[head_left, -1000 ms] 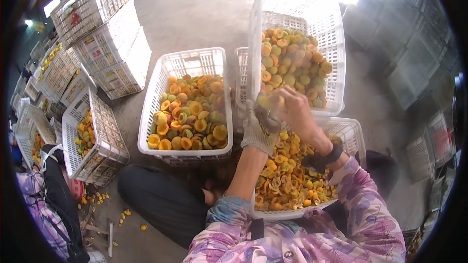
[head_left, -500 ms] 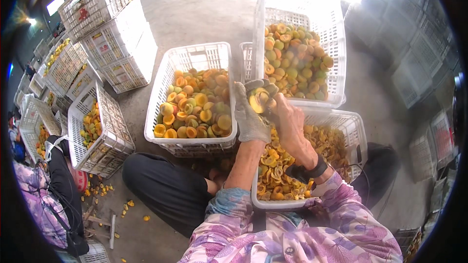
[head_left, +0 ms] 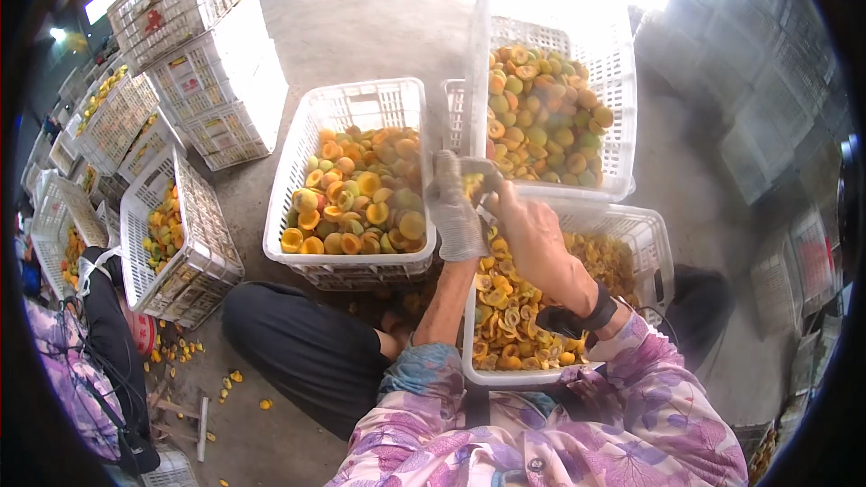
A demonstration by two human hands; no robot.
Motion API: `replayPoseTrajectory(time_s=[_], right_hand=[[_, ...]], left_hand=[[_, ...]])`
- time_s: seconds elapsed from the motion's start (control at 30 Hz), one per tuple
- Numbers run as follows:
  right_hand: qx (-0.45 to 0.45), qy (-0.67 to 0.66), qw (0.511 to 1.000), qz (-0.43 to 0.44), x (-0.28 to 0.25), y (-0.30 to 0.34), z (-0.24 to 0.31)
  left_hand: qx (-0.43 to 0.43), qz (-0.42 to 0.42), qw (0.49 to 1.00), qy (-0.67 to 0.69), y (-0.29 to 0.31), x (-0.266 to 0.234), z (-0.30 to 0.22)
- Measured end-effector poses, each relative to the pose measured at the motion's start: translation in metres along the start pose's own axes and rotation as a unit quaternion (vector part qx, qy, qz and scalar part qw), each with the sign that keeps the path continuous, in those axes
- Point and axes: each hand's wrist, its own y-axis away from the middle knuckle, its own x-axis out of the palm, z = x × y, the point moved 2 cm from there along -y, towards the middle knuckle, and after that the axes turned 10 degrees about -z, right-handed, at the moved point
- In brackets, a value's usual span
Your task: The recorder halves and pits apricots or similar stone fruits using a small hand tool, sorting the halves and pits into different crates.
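Note:
In its grey knitted glove, my left hand [head_left: 457, 224] is closed around a yellow fruit piece [head_left: 472, 183], apricot- or peach-like and partly covered by fingers. My bare right hand [head_left: 543, 248] presses against it with curled fingers; what they grip is hidden and blurred. Both hands are over the far left part of a white crate [head_left: 532, 378] between my legs, which holds shrivelled-looking yellow fruit scraps [head_left: 514, 316]. Left of my gloved hand, another white crate [head_left: 347, 261] is filled with orange-green fruit halves [head_left: 365, 189].
Beyond my hands stands a tall white crate [head_left: 624, 126] with more fruit [head_left: 546, 117]. Stacked crates [head_left: 203, 72] rise at the far left. A fruit-filled crate [head_left: 194, 261] stands near another seated person [head_left: 77, 379]. Fruit bits [head_left: 236, 376] litter the floor.
The cut fruit face was plainly visible in my glove; now fingers mostly cover it. My right hand has turned and lowered slightly, and my left has shifted a little left.

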Motion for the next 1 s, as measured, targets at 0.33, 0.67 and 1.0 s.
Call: replayPoseTrajectory(time_s=[0.33, 0.67, 1.0], right_hand=[[0.205, -0.254, 0.935, 0.138, -0.011, 0.018, -0.029], [-0.325, 0.275, 0.863, 0.271, -0.026, 0.022, -0.048], [-0.354, 0.148, 0.906, 0.180, -0.053, 0.036, -0.031]], left_hand=[[0.181, -0.027, 0.982, -0.047, 0.021, 0.023, -0.011], [-0.024, 0.049, 0.998, -0.033, 0.035, 0.024, -0.022], [-0.135, 0.188, 0.972, 0.030, 0.069, 0.031, -0.018]])
